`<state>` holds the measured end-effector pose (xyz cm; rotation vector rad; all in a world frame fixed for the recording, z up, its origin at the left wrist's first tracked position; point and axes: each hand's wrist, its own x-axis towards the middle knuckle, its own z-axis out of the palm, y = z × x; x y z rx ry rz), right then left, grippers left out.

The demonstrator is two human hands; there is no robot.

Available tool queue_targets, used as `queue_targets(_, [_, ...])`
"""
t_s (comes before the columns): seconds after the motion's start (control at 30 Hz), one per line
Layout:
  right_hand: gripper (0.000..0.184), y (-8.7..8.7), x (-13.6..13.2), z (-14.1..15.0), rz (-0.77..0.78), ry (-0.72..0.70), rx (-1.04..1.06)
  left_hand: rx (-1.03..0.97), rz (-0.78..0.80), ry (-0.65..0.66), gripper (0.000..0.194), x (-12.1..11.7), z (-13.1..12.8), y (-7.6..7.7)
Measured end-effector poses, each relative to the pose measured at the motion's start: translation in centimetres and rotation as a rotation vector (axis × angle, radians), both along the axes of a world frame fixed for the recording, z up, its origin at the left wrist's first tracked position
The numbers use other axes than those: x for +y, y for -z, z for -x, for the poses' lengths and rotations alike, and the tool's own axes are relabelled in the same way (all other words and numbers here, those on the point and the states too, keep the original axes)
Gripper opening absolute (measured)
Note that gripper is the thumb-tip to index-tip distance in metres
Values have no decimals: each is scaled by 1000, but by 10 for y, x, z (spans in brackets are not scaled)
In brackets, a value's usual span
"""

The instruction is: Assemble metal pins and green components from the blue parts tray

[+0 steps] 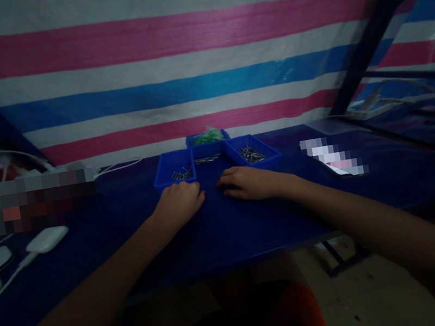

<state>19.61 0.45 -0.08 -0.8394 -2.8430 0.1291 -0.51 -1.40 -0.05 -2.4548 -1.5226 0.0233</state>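
Observation:
My left hand (180, 202) rests on the blue table by the front of the left blue tray (161, 174). Its fingers curl under, with the thumb toward the middle; whether anything is inside is hidden. To the right, my right hand (250, 182) lies on the table before the right blue tray (274, 155), fingers apart and slightly bent, nothing visible in them. Thin metal pieces like screws or nails (181, 174) lie in the left tray, and a pile of similar pieces (251, 154) fills part of the right one. Several thin metal pieces (206, 160) lie between the trays.
Behind stands a blue tray (193, 140) with green items in clear plastic (210, 135). A phone (334, 158) lies at right. A white charger (47, 239) and cables occupy the left. Blue metal posts (363, 40) flank a striped sheet (164, 33).

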Motion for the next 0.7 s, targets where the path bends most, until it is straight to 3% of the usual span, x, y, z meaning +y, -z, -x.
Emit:
queue_targets(0.17, [26,-2,-1,0,5,2,-8,4,14,7,33,2,0,1])
queue_targets(0.47, [28,0,-1,1,-16,11,-5,-22,62,137,28,2,-3,4])
queue_targets(0.7, [20,-3,-1,3,9,-14,21,-55,8,256,20,-2,-5,3])
